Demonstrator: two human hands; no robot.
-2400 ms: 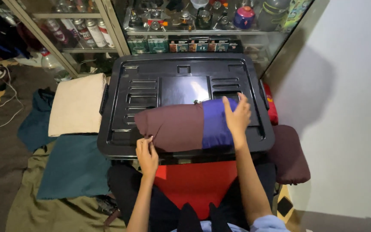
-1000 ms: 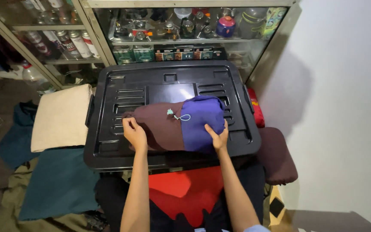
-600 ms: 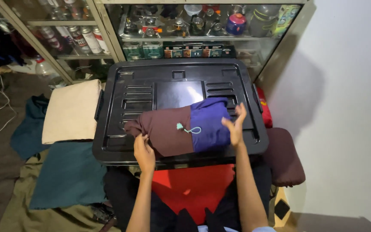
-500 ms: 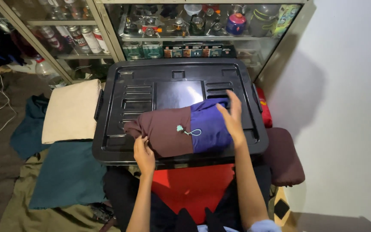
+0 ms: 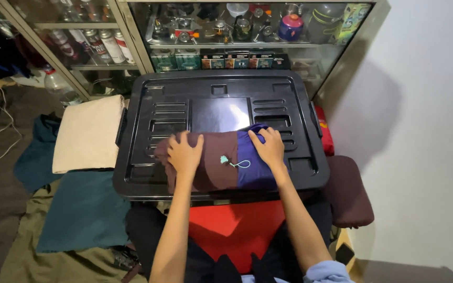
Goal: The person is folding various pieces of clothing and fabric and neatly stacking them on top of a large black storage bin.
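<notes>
A folded garment (image 5: 221,173), maroon on the left and blue-purple on the right, lies on the near part of a black plastic bin lid (image 5: 221,105). A small teal cord loop (image 5: 234,162) rests on top of the fold. My left hand (image 5: 184,152) presses flat on the maroon end. On the blue end lies my right hand (image 5: 268,148), palm down with fingers spread. Neither hand grips the cloth.
A cream folded cloth (image 5: 87,133) and a teal cloth (image 5: 82,209) lie on the floor to the left. A dark maroon bundle (image 5: 347,196) sits at the right. Glass cabinet shelves (image 5: 221,31) with bottles and jars stand behind. A red cloth (image 5: 232,228) covers my lap.
Both hands have moved onto the top of the folded garment and now press it flat. Earlier the left hand held its near left edge and the right reached over the far blue end.
</notes>
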